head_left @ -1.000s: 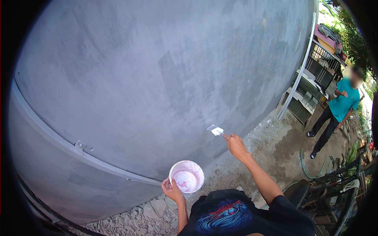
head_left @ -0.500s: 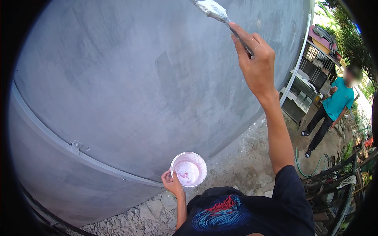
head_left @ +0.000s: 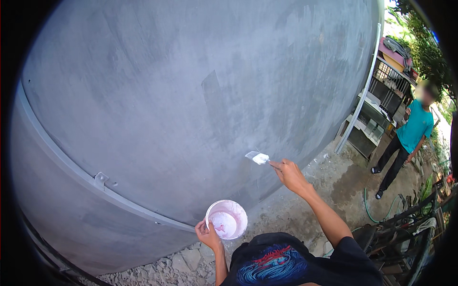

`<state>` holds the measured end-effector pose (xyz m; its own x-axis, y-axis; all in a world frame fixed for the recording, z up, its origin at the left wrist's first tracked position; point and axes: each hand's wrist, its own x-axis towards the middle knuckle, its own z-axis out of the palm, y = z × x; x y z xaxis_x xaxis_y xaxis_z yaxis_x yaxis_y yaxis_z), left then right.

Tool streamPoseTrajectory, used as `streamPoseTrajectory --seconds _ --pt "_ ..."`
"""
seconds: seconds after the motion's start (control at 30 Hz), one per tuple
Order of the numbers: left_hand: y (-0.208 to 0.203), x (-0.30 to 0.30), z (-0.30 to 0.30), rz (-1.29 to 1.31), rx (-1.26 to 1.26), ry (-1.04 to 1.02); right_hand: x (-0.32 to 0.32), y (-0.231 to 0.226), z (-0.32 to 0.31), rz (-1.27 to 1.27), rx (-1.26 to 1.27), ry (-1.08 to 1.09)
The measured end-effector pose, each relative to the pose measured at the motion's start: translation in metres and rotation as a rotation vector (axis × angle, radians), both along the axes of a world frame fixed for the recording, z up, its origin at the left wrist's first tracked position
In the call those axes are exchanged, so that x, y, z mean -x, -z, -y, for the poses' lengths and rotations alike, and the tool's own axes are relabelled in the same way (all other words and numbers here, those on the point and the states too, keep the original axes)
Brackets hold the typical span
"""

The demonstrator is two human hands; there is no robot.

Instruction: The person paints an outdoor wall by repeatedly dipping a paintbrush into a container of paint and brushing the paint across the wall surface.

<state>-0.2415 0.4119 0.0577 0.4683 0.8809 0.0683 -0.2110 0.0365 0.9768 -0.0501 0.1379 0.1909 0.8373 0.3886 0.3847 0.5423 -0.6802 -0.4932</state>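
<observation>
— Barely begun? The right hand [head_left: 291, 175], grip pinching the brush [head_left: 260, 158], presses it on the grey wall [head_left: 191, 95] at lower centre.

— Yes. The left hand [head_left: 208, 234] clasps the paint tub [head_left: 227, 219]; most of the wall looks uncoated.

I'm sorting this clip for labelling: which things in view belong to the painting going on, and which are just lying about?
In use:
- brush, in the right hand, its tip at the wall
- pail, held by the left hand
- grey wall

Just about:
- hose on the ground
- racks by the wall's end
- bystander in a teal shirt
- rubble at the wall's foot
</observation>
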Motion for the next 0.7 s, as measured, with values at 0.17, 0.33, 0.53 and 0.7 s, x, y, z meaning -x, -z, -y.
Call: streamPoseTrajectory --seconds 0.17,0.33,0.53,0.7 --pt "-0.008 -0.013 -0.001 -0.025 0.005 0.035 -0.023 -0.146 -0.011 0.482 -0.166 0.068" --pt "-0.003 -0.016 0.008 -0.004 0.043 0.046 -0.027 -0.203 -0.017 0.645 -0.266 0.144" --pt "-0.001 -0.008 0.02 -0.013 0.082 0.082 -0.018 -0.062 -0.037 0.33 -0.074 0.039" --pt "0.002 -0.009 0.026 0.023 0.09 0.149 0.042 0.074 0.007 -0.269 0.107 0.041"
